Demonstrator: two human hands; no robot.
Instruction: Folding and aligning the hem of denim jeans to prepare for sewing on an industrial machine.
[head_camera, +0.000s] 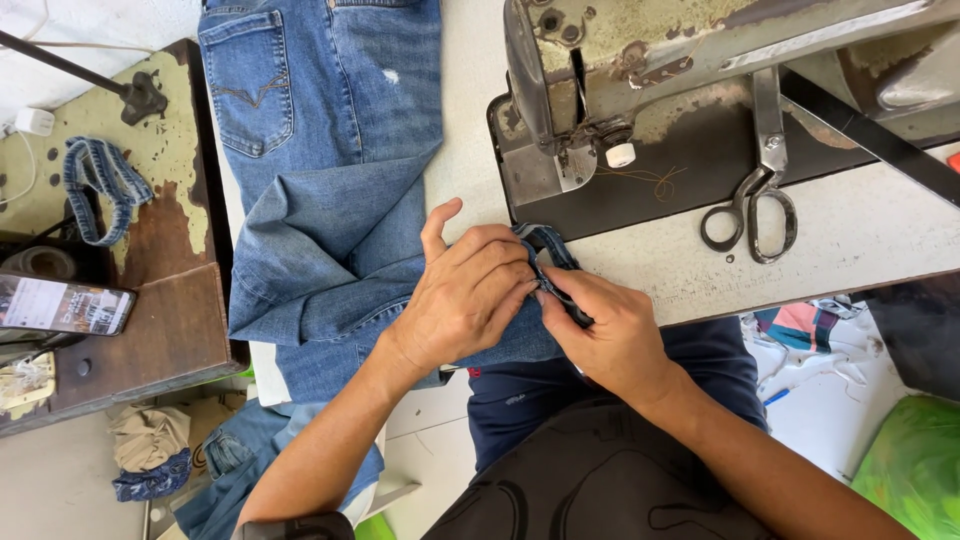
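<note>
A pair of blue jeans (330, 160) lies spread over the white sewing table, its folded leg end drawn toward me. My left hand (465, 295) presses down on the denim near the hem, index finger raised. My right hand (605, 325) pinches the folded hem edge (550, 250) right beside the left fingers. Both hands meet at the table's front edge, just below the sewing machine's needle area (585, 140).
An old worn sewing machine (700, 60) stands at the back right with scissors (755, 210) on its dark base. At the left a rusty side table (160, 200) carries a denim strip (100, 185) and a phone (62, 305). Fabric scraps lie on the floor.
</note>
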